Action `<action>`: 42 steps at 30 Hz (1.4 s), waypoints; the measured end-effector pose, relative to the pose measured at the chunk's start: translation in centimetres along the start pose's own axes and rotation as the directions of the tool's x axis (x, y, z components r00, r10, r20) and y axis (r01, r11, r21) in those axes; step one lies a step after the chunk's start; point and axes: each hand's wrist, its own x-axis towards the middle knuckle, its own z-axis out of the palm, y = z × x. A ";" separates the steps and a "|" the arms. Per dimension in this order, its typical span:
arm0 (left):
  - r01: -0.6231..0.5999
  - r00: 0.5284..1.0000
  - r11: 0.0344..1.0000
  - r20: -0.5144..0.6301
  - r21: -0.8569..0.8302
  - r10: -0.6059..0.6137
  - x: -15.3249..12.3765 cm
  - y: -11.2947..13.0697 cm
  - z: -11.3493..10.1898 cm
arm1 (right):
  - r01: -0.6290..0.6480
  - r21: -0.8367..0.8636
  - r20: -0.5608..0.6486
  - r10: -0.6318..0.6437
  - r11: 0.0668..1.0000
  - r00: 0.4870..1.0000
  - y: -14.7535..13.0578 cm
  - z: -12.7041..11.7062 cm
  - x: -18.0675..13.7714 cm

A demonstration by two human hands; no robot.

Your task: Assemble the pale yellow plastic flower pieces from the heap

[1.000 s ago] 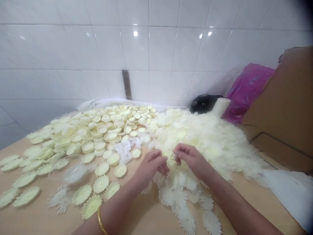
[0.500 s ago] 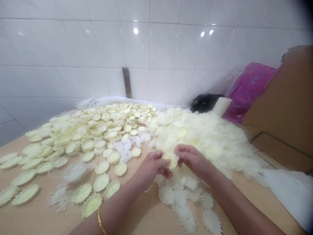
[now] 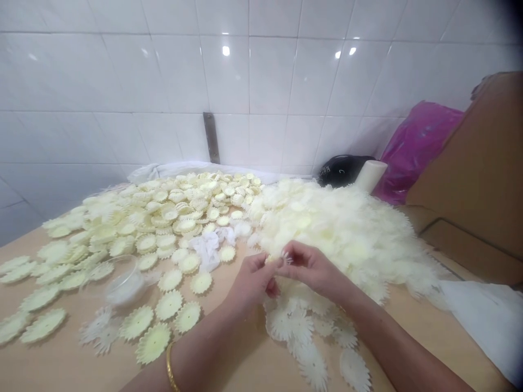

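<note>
Both my hands meet at the middle of the wooden table (image 3: 61, 365). My left hand (image 3: 251, 280) and my right hand (image 3: 312, 267) pinch one small cream-coloured petal disc (image 3: 281, 257) between their fingertips. Just behind them rises a big loose heap of the same pale petal discs (image 3: 347, 234). More flat discs (image 3: 310, 337) lie on the table under and in front of my wrists. A gold bangle (image 3: 170, 367) is on my left wrist.
Many yellowish toothed discs (image 3: 163, 228) spread over the table's left half around a clear plastic cup (image 3: 125, 280). At the back right stand a black object (image 3: 341, 170), a white cylinder (image 3: 370, 175), a pink bag (image 3: 412, 144) and a cardboard box (image 3: 478, 174). White cloth (image 3: 486, 321) lies right.
My hands have drawn closer together and lifted slightly off the heap's edge, with the petal disc now pinched between the fingertips of both.
</note>
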 end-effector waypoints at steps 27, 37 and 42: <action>0.079 0.994 0.958 0.095 -0.275 -0.055 -0.4 1.0 0.5 | 0.043 -0.326 -0.265 -0.135 0.944 0.955 0.1 -0.4 0.3; 0.192 0.973 0.946 0.175 -0.262 -0.149 -0.2 0.6 0.3 | 0.073 -0.712 -0.330 -0.424 0.699 0.843 0.8 -1.7 1.0; 0.266 0.949 0.928 0.240 -0.260 -0.204 -0.3 0.6 0.4 | -0.123 -0.777 -0.561 -0.590 0.617 0.581 1.6 -5.9 1.0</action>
